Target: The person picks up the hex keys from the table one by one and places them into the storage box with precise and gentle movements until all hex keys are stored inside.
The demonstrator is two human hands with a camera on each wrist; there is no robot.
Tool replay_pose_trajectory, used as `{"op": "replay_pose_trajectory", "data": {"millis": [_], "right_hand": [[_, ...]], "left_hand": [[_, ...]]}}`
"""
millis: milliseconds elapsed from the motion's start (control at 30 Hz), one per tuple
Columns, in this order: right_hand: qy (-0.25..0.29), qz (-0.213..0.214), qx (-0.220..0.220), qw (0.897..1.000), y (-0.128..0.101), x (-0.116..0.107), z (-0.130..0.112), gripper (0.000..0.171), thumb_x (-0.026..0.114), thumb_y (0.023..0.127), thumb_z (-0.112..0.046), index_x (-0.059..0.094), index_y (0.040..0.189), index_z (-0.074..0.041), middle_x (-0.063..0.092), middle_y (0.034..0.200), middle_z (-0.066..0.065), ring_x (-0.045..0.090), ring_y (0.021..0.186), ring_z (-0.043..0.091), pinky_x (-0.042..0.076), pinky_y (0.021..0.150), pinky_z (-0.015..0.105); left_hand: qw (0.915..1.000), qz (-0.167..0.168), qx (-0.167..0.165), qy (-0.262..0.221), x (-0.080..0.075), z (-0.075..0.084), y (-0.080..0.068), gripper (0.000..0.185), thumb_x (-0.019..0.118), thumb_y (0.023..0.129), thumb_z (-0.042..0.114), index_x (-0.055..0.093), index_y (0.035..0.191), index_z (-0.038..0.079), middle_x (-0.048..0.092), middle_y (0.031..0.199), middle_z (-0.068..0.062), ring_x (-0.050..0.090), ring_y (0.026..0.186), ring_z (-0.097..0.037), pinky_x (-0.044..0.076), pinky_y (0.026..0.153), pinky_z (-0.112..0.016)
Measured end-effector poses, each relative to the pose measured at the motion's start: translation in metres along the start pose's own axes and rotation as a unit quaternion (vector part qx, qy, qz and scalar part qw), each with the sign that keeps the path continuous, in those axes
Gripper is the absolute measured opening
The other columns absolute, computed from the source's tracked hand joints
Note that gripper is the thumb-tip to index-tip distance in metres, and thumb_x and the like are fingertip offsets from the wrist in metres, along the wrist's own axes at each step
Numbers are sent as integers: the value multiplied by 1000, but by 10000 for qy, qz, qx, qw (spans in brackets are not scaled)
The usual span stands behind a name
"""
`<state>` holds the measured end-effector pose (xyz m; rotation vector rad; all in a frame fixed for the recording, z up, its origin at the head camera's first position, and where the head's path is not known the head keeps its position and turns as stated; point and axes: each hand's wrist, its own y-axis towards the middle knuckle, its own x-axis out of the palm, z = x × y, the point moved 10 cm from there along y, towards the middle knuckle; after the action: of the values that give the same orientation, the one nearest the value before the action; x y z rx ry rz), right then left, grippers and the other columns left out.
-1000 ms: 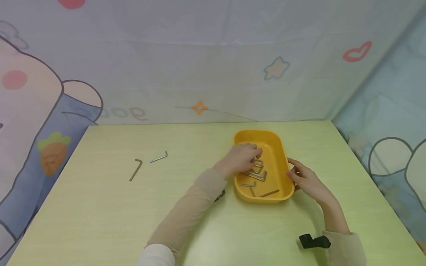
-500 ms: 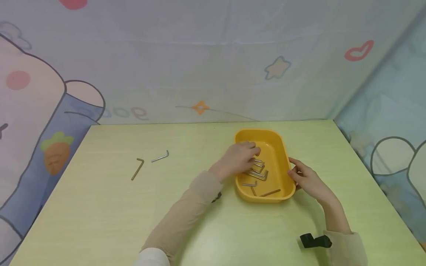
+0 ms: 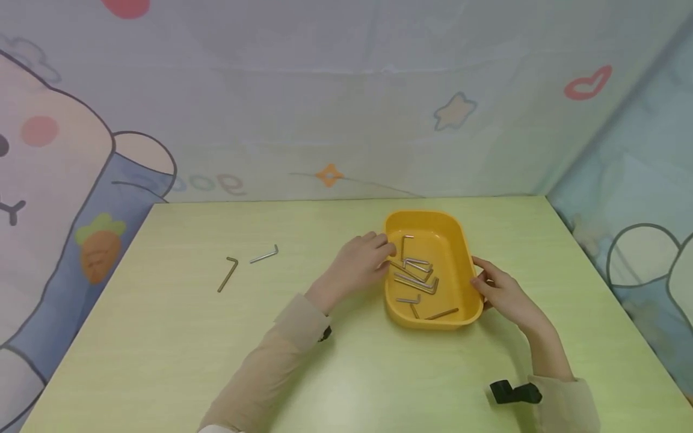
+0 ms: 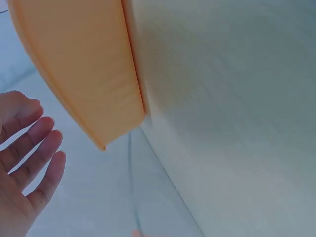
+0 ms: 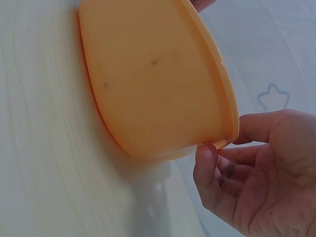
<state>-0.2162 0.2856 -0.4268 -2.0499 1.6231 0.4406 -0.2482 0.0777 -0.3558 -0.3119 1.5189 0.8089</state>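
A yellow plastic tray (image 3: 446,249) stands on the table, holding several L-shaped hex keys (image 3: 414,285), some silver and some bronze. One more hex key (image 3: 403,247) lies apart from that cluster, toward the tray's far left. My left hand (image 3: 354,264) hovers at the tray's left rim; in the left wrist view its fingers (image 4: 48,180) are loosely bent with nothing between them. On the opposite side my right hand (image 3: 503,294) pinches the rim, its thumb (image 5: 206,170) against the tray's outer wall.
To the left on the table lie a bronze hex key (image 3: 228,276) and a silver hex key (image 3: 263,257). Behind the table hangs a printed cloth (image 3: 281,120), and another cloth (image 3: 644,180) hangs along the right edge.
My left hand has moved left from inside the tray to its rim, revealing the hex keys beneath it. My right hand keeps its hold, and the tray stays in place.
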Motion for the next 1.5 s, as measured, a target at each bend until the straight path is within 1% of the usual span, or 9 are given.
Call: {"op": "replay_pose_trajectory", "data": {"millis": [233, 533, 700, 867, 1000, 1100, 1200, 1333, 1500], "right_hand": [[-2, 13, 2, 10000, 0, -1, 3, 57, 42, 102, -19, 21, 150, 1, 47, 99, 15, 58, 74, 10, 55, 62, 28], [35, -30, 20, 10000, 1, 2, 4, 57, 43, 102, -19, 21, 150, 2, 48, 101, 16, 58, 75, 10, 55, 63, 28], [38, -43, 21, 10000, 1, 3, 1, 57, 43, 102, -18, 21, 150, 2, 48, 100, 16, 58, 76, 12, 55, 63, 28], [64, -52, -15, 10000, 2, 4, 0, 56, 44, 102, -18, 22, 150, 1, 48, 99, 16, 58, 75, 13, 55, 63, 28], [64, -58, -38, 10000, 1, 4, -1, 57, 44, 102, -19, 22, 150, 2, 48, 99, 16, 58, 76, 12, 55, 63, 27], [64, -46, -32, 10000, 0, 3, -2, 57, 44, 102, -20, 22, 150, 1, 47, 99, 16, 58, 75, 12, 55, 63, 28], [79, -41, -34, 10000, -1, 2, -2, 57, 44, 102, -20, 22, 150, 1, 47, 99, 16, 58, 76, 13, 55, 64, 28], [93, -37, -65, 9999, -2, 1, -2, 57, 44, 102, -20, 22, 150, 2, 47, 99, 16, 58, 75, 12, 56, 63, 28], [54, 19, -87, 9999, -3, 0, 0, 57, 44, 102, -20, 23, 149, 1, 47, 98, 14, 59, 75, 12, 56, 63, 28]], "left_hand": [[9998, -25, -160, 118, -3, -18, -21, 13, 63, 90, 18, 64, 103, 15, 61, 98, 2, 55, 86, -16, 45, 70, -26], [9990, 48, -358, 253, -5, -59, -51, 13, 66, 88, 16, 65, 101, 13, 61, 95, 1, 55, 81, -16, 46, 67, -28], [9975, -10, -599, 380, -7, -87, -70, 13, 67, 86, 14, 65, 99, 11, 61, 92, 0, 55, 78, -17, 46, 64, -29], [9948, -108, -951, 353, -9, -122, -90, 14, 68, 85, 13, 64, 99, 10, 60, 89, -2, 51, 72, -17, 44, 58, -29], [9904, -284, -1322, 270, -8, -152, -106, 15, 68, 85, 12, 64, 100, 8, 60, 90, -5, 52, 74, -19, 45, 58, -30], [9876, -469, -1475, 280, -5, -168, -115, 17, 69, 85, 11, 64, 100, 6, 59, 90, -6, 54, 77, -21, 46, 59, -31], [9871, -612, -1427, 393, -3, -178, -121, 18, 69, 83, 8, 64, 99, 5, 59, 89, -7, 54, 76, -22, 47, 59, -33], [9879, -711, -1252, 571, -1, -182, -124, 19, 69, 80, 5, 63, 98, 4, 59, 87, -7, 51, 71, -22, 46, 56, -33], [9871, -877, -1205, 588, 3, -187, -124, 23, 69, 78, 2, 61, 99, 4, 58, 84, -7, 53, 70, -23, 44, 54, -31]]}}
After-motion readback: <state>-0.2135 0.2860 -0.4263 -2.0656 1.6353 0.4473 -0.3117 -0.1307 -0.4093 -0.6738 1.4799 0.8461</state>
